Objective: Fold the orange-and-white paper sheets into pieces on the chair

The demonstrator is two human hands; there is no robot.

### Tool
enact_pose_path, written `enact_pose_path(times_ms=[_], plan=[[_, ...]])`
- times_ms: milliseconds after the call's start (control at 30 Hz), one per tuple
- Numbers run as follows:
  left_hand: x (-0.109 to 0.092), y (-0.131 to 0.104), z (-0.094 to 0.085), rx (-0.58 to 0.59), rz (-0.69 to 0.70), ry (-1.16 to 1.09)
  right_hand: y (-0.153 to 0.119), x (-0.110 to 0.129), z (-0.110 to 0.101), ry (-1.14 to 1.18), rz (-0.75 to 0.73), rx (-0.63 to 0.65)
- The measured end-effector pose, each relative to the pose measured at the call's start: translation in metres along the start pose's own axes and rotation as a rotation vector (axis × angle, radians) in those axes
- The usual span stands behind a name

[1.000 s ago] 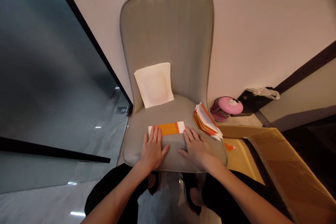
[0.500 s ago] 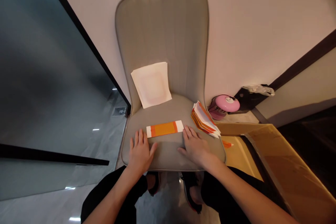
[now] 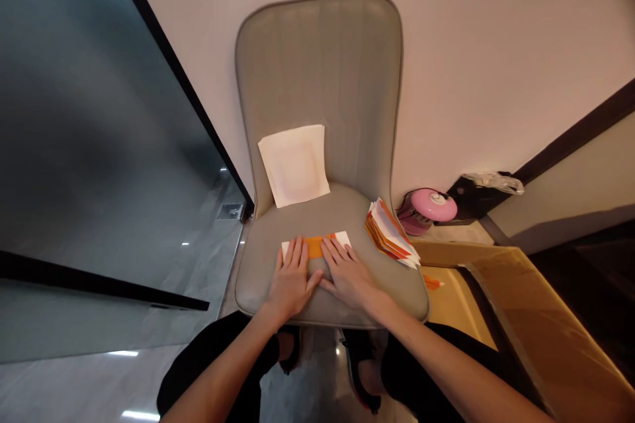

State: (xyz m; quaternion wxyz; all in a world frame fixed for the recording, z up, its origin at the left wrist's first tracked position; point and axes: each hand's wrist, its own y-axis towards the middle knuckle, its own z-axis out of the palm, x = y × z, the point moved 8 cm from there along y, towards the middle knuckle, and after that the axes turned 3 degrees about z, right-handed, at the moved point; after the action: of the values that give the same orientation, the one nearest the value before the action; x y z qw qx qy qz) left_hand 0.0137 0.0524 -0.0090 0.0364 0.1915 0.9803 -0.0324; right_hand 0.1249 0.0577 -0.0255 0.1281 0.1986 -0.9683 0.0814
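Observation:
A folded strip of orange and white paper [image 3: 313, 248] lies across the grey chair seat [image 3: 342, 205]. My left hand [image 3: 294, 281] rests flat on its left part, fingers stretched forward. On its right part lies my right hand [image 3: 348, 275], also flat, and the thumbs nearly meet below the strip. Both hands cover much of the paper. To the right on the seat sits a bundle of folded orange and white papers [image 3: 391, 234]. A stack of square white sheets [image 3: 296, 166] leans against the chair's backrest [image 3: 320, 66].
A cardboard box [image 3: 540, 324] stands right of the chair, with an orange scrap [image 3: 433, 283] in it. Behind are a pink round-topped device [image 3: 432, 206] and a black box [image 3: 479, 197] with clear plastic on top. A frosted glass panel [image 3: 99, 145] borders the left.
My hands have moved inward from the strip's two ends onto its top, now covering much of the orange. The view has shifted slightly.

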Motion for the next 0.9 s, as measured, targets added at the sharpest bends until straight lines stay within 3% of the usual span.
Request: enact_pose_path(times_ms=[167, 367, 500, 700, 900], plan=[[0.02, -0.008, 0.003, 0.012, -0.088, 0.065, -0.002, -0.026, 0.0, -0.029, 0.126, -0.018], [0.024, -0.008, 0.003, 0.049, -0.123, 0.071, -0.002, -0.041, -0.008, -0.023, 0.26, 0.034], [0.017, -0.005, -0.003, 0.033, -0.163, 0.102, -0.001, -0.04, -0.012, -0.009, 0.267, 0.024], [0.011, 0.016, -0.027, -0.057, -0.212, 0.085, 0.009, -0.034, -0.028, 0.027, 0.344, -0.133], [0.005, 0.037, -0.034, 0.042, -0.07, -0.016, 0.021, -0.028, -0.034, -0.012, 0.318, -0.132]])
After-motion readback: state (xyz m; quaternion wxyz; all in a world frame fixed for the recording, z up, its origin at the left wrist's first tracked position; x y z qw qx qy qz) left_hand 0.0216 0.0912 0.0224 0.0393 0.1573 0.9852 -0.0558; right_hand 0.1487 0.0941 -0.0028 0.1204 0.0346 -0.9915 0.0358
